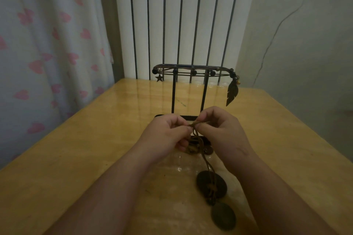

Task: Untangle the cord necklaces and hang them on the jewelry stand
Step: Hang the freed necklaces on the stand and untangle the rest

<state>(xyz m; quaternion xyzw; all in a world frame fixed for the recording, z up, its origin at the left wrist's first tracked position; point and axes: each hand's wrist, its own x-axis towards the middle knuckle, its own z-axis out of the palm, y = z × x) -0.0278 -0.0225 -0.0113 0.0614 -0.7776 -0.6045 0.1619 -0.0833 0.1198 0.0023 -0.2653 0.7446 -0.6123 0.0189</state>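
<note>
Cord necklaces [206, 160] are pinched at the tangle by curled fingertips of left hand [168, 135] and right hand [215, 129], held above the table [86, 139] before the jewelry stand [191, 71], presumably so strands can be pulled apart.

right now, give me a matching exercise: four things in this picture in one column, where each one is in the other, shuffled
Things
1. leaf pendant
2. star charm
3. dark disc pendant
4. cord knot

Places
A. pinched between the left hand and the right hand
B. hangs at the left end of the jewelry stand
C. rests on the table between the forearms
D. hangs at the stand's right end

Pairs: 1-D, 2-B, 3-C, 4-A
</note>
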